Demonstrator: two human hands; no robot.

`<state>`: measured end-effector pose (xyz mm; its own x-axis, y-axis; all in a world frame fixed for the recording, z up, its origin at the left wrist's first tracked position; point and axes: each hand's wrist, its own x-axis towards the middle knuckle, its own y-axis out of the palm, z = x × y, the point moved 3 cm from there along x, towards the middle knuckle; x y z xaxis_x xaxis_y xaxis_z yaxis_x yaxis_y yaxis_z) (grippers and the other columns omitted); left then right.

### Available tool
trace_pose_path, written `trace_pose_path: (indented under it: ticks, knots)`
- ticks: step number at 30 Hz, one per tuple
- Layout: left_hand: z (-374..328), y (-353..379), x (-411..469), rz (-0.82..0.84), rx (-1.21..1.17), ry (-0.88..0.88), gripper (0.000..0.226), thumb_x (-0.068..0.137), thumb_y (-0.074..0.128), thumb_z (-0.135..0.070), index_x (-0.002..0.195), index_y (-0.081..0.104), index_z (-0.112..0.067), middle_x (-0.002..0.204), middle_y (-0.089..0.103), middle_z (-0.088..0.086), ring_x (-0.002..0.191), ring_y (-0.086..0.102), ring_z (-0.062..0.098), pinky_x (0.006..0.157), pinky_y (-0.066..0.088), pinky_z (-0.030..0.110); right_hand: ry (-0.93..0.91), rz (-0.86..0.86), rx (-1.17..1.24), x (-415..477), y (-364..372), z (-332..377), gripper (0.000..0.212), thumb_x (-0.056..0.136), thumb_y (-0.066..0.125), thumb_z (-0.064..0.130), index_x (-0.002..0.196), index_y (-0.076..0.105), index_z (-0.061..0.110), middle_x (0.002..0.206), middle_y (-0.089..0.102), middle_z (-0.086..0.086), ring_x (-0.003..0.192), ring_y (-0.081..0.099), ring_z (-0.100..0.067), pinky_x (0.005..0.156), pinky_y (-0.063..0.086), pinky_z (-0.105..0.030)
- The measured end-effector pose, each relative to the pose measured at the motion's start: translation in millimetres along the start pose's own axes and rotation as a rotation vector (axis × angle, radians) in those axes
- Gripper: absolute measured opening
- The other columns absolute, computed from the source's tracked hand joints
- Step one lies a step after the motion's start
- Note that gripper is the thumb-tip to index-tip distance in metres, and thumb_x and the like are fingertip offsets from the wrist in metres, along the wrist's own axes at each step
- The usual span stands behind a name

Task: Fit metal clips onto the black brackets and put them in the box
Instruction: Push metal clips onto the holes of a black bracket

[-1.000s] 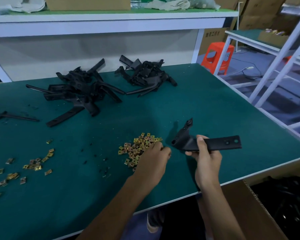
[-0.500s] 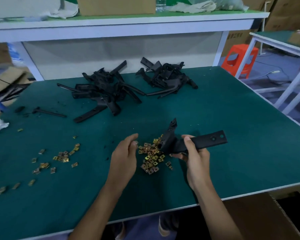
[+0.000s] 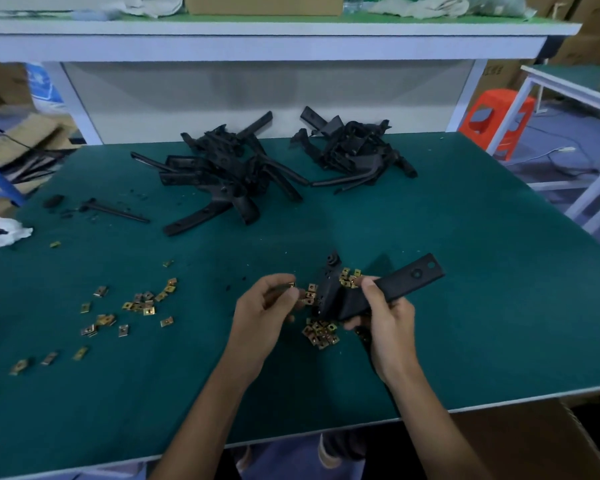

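My right hand (image 3: pixel 387 318) grips a black bracket (image 3: pixel 400 280) at its bend, long arm pointing right, short arm raised over a pile of brass-coloured metal clips (image 3: pixel 321 332). My left hand (image 3: pixel 265 308) pinches one metal clip (image 3: pixel 291 285) just left of the bracket's short arm. More clips (image 3: pixel 142 304) lie scattered on the green table at the left. Two heaps of black brackets (image 3: pixel 224 174) (image 3: pixel 355 152) sit at the back of the table. A cardboard box (image 3: pixel 520 441) stands below the table's front right corner; its inside is out of view.
A single thin black bracket (image 3: pixel 115 211) and a crumpled white cloth (image 3: pixel 6 232) lie at the far left. A white shelf (image 3: pixel 264 38) spans above the back of the table. An orange stool (image 3: pixel 497 119) and another bench stand to the right.
My left hand left the clip pile with one clip pinched and rose toward the bracket. My right hand brought the bracket over the pile. The camera turned left.
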<state>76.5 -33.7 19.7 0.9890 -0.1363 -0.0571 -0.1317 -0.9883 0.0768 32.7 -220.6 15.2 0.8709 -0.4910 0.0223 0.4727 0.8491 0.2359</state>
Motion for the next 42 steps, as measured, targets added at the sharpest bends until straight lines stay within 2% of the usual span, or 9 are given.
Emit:
trace_pose_path:
  ticks: [3, 5, 8, 12, 15, 20, 29, 32, 42]
  knots:
    - [4.5, 2.1, 0.8, 0.014, -0.033, -0.008, 0.008, 0.098, 0.062, -0.012, 0.105, 0.063, -0.016, 0.099, 0.078, -0.001, 0.094, 0.074, 0.015, 0.066, 0.055, 0.020, -0.002, 0.022, 0.002, -0.7, 0.7, 0.5, 0.019, 0.087, 0.067, 0.040, 0.083, 0.074, 0.023, 0.070, 0.067, -0.007, 0.058, 0.064, -0.024, 0.047, 0.051, -0.028]
    - [6.1, 5.0, -1.6, 0.032, -0.036, 0.016, 0.008, 0.098, 0.064, -0.013, 0.098, 0.065, -0.021, 0.095, 0.077, -0.006, 0.089, 0.071, 0.008, 0.067, 0.054, 0.020, 0.005, 0.033, 0.007, -0.6, 0.6, -0.1, 0.023, 0.088, 0.067, 0.041, 0.083, 0.074, 0.019, 0.071, 0.065, -0.008, 0.058, 0.063, -0.025, 0.044, 0.049, -0.029]
    - [6.5, 6.3, -6.2, 0.012, 0.081, 0.134, 0.021, 0.097, 0.064, -0.014, 0.088, 0.065, -0.033, 0.081, 0.066, -0.016, 0.074, 0.058, 0.000, 0.067, 0.048, 0.015, 0.031, 0.032, 0.007, 1.0, -1.1, -2.2, 0.030, 0.088, 0.066, 0.044, 0.081, 0.074, 0.016, 0.064, 0.060, -0.011, 0.047, 0.055, -0.026, 0.040, 0.044, -0.028]
    - [6.8, 9.9, -16.6, -0.048, 0.174, 0.237, 0.019, 0.096, 0.064, -0.017, 0.092, 0.062, -0.035, 0.082, 0.065, -0.011, 0.073, 0.057, 0.005, 0.066, 0.046, 0.015, 0.036, 0.029, 0.007, 1.8, -2.9, -4.6, 0.031, 0.090, 0.065, 0.043, 0.080, 0.074, 0.015, 0.063, 0.059, -0.011, 0.043, 0.051, -0.025, 0.038, 0.041, -0.028]
    - [8.1, 10.5, -23.8, -0.038, 0.151, 0.232, 0.010, 0.091, 0.065, -0.022, 0.092, 0.067, -0.032, 0.085, 0.069, -0.008, 0.077, 0.064, 0.012, 0.068, 0.051, 0.019, 0.039, 0.019, 0.021, 1.6, -3.0, -4.2, 0.031, 0.088, 0.066, 0.044, 0.081, 0.076, 0.016, 0.066, 0.061, -0.008, 0.046, 0.054, -0.023, 0.038, 0.041, -0.027]
    - [5.6, 10.8, -23.2, -0.020, 0.178, 0.206, 0.021, 0.095, 0.066, -0.010, 0.102, 0.067, -0.029, 0.095, 0.071, -0.014, 0.088, 0.066, 0.005, 0.075, 0.050, 0.014, 0.037, 0.035, 0.019, 1.6, -3.1, -4.0, 0.030, 0.089, 0.066, 0.044, 0.084, 0.076, 0.015, 0.070, 0.063, -0.009, 0.049, 0.055, -0.024, 0.041, 0.044, -0.027]
    - [4.0, 11.8, -21.3, 0.040, 0.130, 0.226, 0.027, 0.098, 0.060, -0.008, 0.101, 0.071, -0.032, 0.090, 0.072, -0.014, 0.081, 0.063, 0.003, 0.073, 0.048, 0.014, -0.005, 0.111, -0.018, 0.0, 1.3, 0.2, 0.029, 0.089, 0.068, 0.046, 0.091, 0.077, 0.017, 0.070, 0.066, -0.009, 0.054, 0.060, -0.021, 0.045, 0.048, -0.026]
    - [6.6, 12.4, -19.3, 0.066, 0.107, 0.201, 0.028, 0.098, 0.060, -0.006, 0.102, 0.070, -0.032, 0.091, 0.071, -0.013, 0.084, 0.064, 0.008, 0.076, 0.050, 0.017, -0.003, 0.109, -0.026, -0.1, 1.1, 0.6, 0.031, 0.089, 0.068, 0.046, 0.092, 0.077, 0.016, 0.071, 0.066, -0.011, 0.055, 0.059, -0.023, 0.046, 0.048, -0.028]
    - [10.0, 10.9, -16.3, 0.161, 0.055, 0.147, 0.026, 0.095, 0.062, -0.005, 0.107, 0.069, -0.028, 0.096, 0.072, -0.008, 0.088, 0.065, 0.007, 0.078, 0.052, 0.020, 0.006, 0.106, -0.051, -0.4, -0.8, 0.4, 0.024, 0.094, 0.066, 0.037, 0.091, 0.078, 0.016, 0.069, 0.064, -0.012, 0.052, 0.058, -0.025, 0.045, 0.048, -0.030]
